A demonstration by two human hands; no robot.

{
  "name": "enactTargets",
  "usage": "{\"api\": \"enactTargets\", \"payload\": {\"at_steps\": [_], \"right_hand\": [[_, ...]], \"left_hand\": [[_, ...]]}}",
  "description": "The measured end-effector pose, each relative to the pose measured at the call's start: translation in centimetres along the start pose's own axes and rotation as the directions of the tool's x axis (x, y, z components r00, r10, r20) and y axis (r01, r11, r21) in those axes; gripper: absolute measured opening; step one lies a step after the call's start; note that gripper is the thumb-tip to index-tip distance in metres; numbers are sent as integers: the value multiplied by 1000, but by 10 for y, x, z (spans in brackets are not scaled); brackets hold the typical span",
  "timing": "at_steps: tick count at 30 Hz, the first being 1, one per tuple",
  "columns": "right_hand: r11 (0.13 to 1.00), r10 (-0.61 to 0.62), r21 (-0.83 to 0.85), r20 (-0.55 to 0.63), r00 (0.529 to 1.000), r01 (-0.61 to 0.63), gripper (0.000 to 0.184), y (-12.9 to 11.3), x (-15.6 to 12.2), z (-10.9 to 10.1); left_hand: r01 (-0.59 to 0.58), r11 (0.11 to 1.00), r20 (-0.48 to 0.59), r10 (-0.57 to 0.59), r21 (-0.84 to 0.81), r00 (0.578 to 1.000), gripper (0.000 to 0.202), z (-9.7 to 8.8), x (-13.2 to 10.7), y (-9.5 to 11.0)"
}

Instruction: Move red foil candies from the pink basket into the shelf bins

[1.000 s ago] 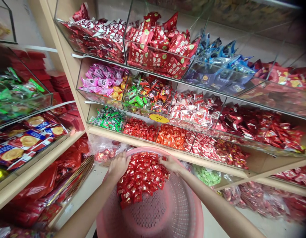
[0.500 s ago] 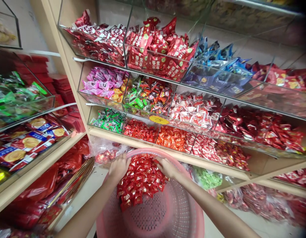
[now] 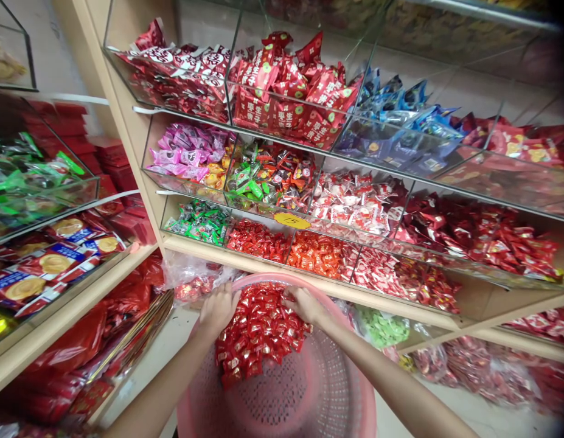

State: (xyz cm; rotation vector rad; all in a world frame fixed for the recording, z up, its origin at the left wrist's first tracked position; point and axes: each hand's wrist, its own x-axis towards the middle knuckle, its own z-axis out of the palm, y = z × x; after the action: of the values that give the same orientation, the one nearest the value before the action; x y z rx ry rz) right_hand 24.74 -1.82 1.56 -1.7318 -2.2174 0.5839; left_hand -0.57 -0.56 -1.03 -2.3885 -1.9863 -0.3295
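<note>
A round pink plastic basket (image 3: 330, 389) with a perforated wall stands in front of me. Many small candies in shiny red wrappers (image 3: 263, 331) lie heaped against its far left side. My left hand (image 3: 219, 309) is closed over the basket's far left rim, its thumb beside the candies. Inside the far right rim, my right hand (image 3: 305, 305) has its fingers curled against the right edge of the heap. Its fingertips are partly hidden, and whether it holds any candies is unclear.
Clear shelf bins of wrapped sweets (image 3: 258, 240) rise just beyond the basket, with a yellow price tag (image 3: 292, 220). On the left is another shelf with biscuit packs (image 3: 53, 263), above red packaging (image 3: 67, 340). Bagged sweets (image 3: 473, 368) lie below the shelf at right.
Both hands and the candy heap look almost unchanged. The view has shifted very slightly.
</note>
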Motion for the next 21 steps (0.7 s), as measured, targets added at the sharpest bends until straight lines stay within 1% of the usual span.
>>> {"api": "enactTargets", "payload": {"at_steps": [3,4,7,9,11,16,21], "right_hand": [[994,-73,-79,-12,997,71,12,-3,0,4],[995,-69,-74,-29,997,67,12,-3,0,6],[1000,7,14,-106,994,-5,7,1,2,12],[994,87,82,-166,982,-75,4,6,3,17],[982,167,123,-196,966,-145,4,11,5,22],[947,304,159,-165,938,-279,16,17,6,33],[903,409,184,-97,908,-387,24,15,8,37]], "left_hand": [[-2,1000,-9,2,-1,1000,49,1,0,0],[-1,1000,-10,1,-1,1000,49,2,0,-1],[-1,1000,-12,1,0,1000,49,3,0,-1],[2,1000,-11,-2,1,1000,49,3,1,-1],[4,1000,-4,-4,-1,1000,48,2,1,0],[8,1000,37,-8,8,999,44,-2,0,1],[0,1000,29,0,11,1000,44,-1,0,-1]]}}
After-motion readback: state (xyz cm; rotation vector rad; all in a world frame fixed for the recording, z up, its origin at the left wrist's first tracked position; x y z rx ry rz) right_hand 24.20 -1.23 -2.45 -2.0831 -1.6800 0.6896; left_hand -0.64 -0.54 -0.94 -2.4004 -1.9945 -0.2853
